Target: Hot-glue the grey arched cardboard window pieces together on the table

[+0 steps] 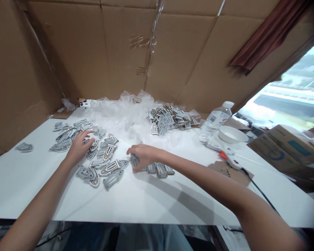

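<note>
Grey arch-shaped pieces, some with brown and white patterned faces, lie in loose groups on a white table. My left hand (81, 145) reaches into the left group, fingers apart, over a patterned piece (94, 145); whether it grips that piece is unclear. My right hand (143, 157) curls around a grey piece (134, 161) at the left end of a row of pieces (161, 170). Between my hands lie several scattered pieces, among them a patterned one (110, 167). A single grey piece (24, 147) lies apart at the far left.
A larger heap of pieces (170, 118) sits at the back beside crumpled clear plastic (115, 113). To the right are a clear bottle (217, 118), a white bowl (232, 134) and a glue gun (230, 157) with a black cable. Cardboard walls (125, 52) enclose the table's back.
</note>
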`<move>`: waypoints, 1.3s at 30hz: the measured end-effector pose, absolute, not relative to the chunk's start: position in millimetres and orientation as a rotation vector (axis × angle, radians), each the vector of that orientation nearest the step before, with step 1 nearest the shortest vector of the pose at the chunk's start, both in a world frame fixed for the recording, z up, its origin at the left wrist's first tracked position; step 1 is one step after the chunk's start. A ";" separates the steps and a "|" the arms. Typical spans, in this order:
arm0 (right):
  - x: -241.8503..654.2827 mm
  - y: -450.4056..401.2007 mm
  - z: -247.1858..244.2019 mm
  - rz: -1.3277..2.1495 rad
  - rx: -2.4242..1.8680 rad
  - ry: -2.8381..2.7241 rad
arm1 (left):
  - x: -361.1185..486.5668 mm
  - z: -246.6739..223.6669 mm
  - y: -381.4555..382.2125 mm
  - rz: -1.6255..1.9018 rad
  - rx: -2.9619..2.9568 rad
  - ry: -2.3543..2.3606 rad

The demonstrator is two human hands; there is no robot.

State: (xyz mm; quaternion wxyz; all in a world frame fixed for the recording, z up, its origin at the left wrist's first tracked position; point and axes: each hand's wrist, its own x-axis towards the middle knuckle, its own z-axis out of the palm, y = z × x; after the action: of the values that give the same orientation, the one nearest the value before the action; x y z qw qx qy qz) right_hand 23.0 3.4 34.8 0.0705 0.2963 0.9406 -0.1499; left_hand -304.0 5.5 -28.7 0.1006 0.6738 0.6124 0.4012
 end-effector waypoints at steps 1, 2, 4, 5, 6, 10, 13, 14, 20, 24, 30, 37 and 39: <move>23.4 -0.6 32.1 -0.445 0.900 2.857 | -304.3 -29.1 5.6 1.188 1.986 1.815; 23.7 -3.7 29.3 -0.438 0.917 2.883 | -304.5 -29.4 5.5 1.189 1.982 1.819; 24.8 -7.5 24.7 -0.421 0.942 2.920 | -304.5 -29.6 4.9 1.192 1.978 1.824; 26.1 -8.6 23.0 -0.413 0.945 2.926 | -304.2 -29.5 4.6 1.193 1.978 1.824; 27.8 -9.3 21.7 -0.405 0.946 2.928 | -303.9 -29.3 4.2 1.193 1.979 1.823; 36.7 -10.0 20.0 -0.337 0.959 2.931 | -302.6 -28.1 3.3 1.191 1.983 1.823; 35.5 -10.5 20.7 -0.289 0.955 2.974 | -302.2 -27.3 3.1 1.184 1.987 1.824; 32.2 -10.9 21.3 -0.288 0.943 2.995 | -302.2 -27.1 3.1 1.181 1.988 1.825; -4.6 -13.5 25.9 -0.328 0.761 3.000 | -302.3 -26.8 2.9 1.189 1.998 1.821; -17.6 -10.0 29.5 -0.392 0.694 2.958 | -302.6 -27.0 3.3 1.197 2.000 1.815; -3.5 4.8 48.9 -0.329 0.798 2.908 | -302.0 -26.6 2.8 1.191 1.987 1.815; 25.7 1.1 71.0 -0.326 0.690 2.890 | -299.4 -24.0 -0.6 1.186 1.976 1.822; 28.4 -2.9 69.9 -0.227 0.685 2.908 | -299.2 -23.6 -0.9 1.185 1.975 1.824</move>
State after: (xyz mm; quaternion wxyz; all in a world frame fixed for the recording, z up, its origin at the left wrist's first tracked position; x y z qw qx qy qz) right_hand 28.4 -2.9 69.9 0.0725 0.2281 0.9680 -0.0754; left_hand -299.2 -0.9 -23.6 0.1019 0.6688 0.6176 0.4012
